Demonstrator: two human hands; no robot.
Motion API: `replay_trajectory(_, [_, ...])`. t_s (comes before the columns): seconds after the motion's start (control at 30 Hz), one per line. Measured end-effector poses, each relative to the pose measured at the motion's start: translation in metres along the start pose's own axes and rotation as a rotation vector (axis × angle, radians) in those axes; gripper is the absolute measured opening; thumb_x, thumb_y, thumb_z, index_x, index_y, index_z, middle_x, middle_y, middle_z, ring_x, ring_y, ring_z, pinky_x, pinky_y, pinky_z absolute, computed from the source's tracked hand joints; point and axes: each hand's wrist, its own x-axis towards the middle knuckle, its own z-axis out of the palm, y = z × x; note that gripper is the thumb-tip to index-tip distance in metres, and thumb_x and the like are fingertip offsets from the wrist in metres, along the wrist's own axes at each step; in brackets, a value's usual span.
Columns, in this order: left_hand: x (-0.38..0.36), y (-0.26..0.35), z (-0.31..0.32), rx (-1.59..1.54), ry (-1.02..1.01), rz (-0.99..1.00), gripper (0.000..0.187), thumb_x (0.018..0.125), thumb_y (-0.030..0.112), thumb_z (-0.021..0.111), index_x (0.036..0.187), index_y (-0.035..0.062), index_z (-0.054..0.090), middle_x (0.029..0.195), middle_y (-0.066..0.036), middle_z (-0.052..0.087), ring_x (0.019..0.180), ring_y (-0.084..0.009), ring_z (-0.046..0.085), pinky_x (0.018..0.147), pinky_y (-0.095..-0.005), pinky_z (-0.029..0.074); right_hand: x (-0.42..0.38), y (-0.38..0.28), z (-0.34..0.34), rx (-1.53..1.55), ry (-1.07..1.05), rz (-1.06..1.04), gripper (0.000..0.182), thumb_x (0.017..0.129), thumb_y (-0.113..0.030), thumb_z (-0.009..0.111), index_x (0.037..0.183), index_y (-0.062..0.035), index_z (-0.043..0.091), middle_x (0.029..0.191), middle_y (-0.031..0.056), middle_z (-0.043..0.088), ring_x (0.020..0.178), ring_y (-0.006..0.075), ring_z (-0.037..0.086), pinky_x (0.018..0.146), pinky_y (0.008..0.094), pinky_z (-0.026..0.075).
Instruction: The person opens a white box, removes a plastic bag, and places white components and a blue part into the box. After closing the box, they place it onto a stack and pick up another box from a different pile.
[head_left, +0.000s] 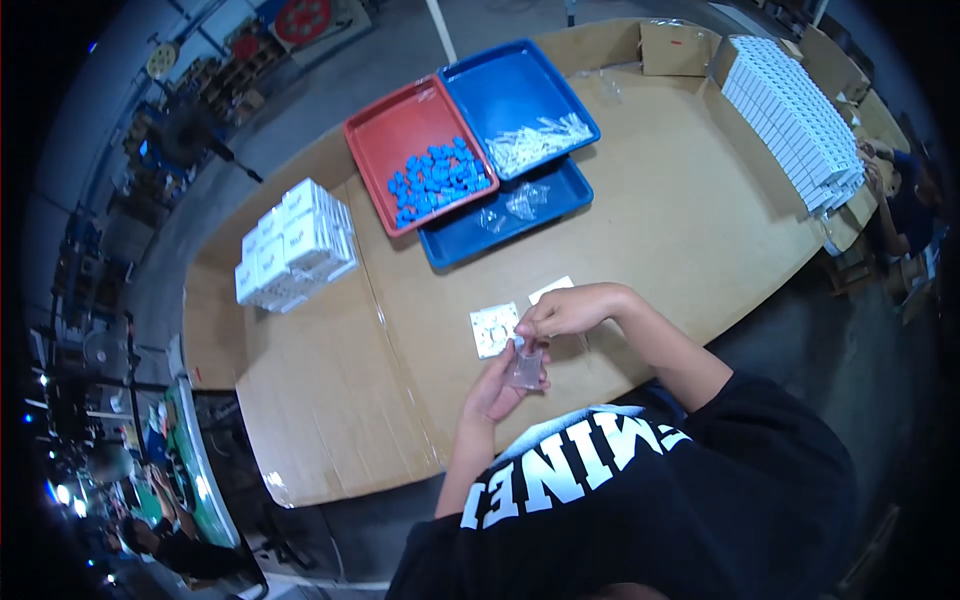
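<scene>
A small clear plastic bag [525,373] rests in my left hand [497,388], whose fingers are closed around it near the front of the table. My right hand [568,312] is bent over the bag's top end, with thumb and fingers pinched together there. What those fingertips hold is too small to make out. Just beyond my hands lies a flat white printed piece [488,332], partly covered by my fingers. A second white piece [552,287] lies behind my right hand.
A red tray [392,115] holds several blue pieces, and a blue tray [500,75] holds white sticks. Beneath them, another blue tray [455,248] carries clear bags. White boxes [300,245] are stacked at left, more boxes [790,120] at right. Other people sit at both sides.
</scene>
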Motion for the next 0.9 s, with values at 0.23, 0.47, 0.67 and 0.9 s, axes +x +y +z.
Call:
replay_trajectory(0.23, [-0.001, -0.014, -0.034, -0.216, -0.102, 0.009, 0.073, 0.108, 0.06, 0.041, 0.14, -0.0047, 0.054, 0.11, -0.011, 0.069, 0.09, -0.0239, 0.065, 0.088, -0.0453, 0.054, 0.005, 0.048, -0.112, -0.012, 0.776, -0.142, 0.031, 0.102, -0.028, 0.066, 0.11, 0.0007, 0.076, 0.092, 0.01, 0.076, 0.082, 0.0153, 0.069, 0.077, 0.0351, 0.055])
replay_trajectory(0.47, [0.0, -0.014, -0.03, -0.169, -0.085, 0.006, 0.071, 0.109, 0.055, 0.042, 0.143, -0.007, 0.05, 0.109, -0.012, 0.067, 0.091, -0.0246, 0.064, 0.093, -0.0452, 0.051, 0.011, 0.082, -0.225, -0.379, 1.368, -0.044, 0.019, 0.09, -0.009, 0.064, 0.104, -0.0023, 0.077, 0.101, 0.0195, 0.076, 0.096, 0.0337, 0.074, 0.087, 0.0427, 0.057])
replay_trajectory(0.67, [0.002, -0.013, -0.028, -0.207, -0.067, -0.009, 0.07, 0.11, 0.054, 0.039, 0.145, -0.006, 0.049, 0.113, -0.014, 0.067, 0.089, -0.0247, 0.064, 0.093, -0.0454, 0.052, 0.022, 0.099, -0.274, -0.5, 1.354, 0.102, 0.016, 0.087, -0.004, 0.067, 0.101, -0.0009, 0.076, 0.093, 0.0171, 0.076, 0.086, 0.0309, 0.073, 0.079, 0.0417, 0.057])
replay_trajectory(0.9, [0.003, -0.013, -0.026, -0.152, -0.041, -0.01, 0.07, 0.11, 0.054, 0.038, 0.146, -0.0058, 0.048, 0.117, -0.014, 0.067, 0.09, -0.0229, 0.065, 0.094, -0.0446, 0.053, 0.041, 0.109, -0.289, -0.823, 1.226, 0.187, 0.013, 0.081, -0.008, 0.069, 0.088, -0.0086, 0.079, 0.092, 0.0178, 0.075, 0.09, 0.0364, 0.073, 0.081, 0.0463, 0.058])
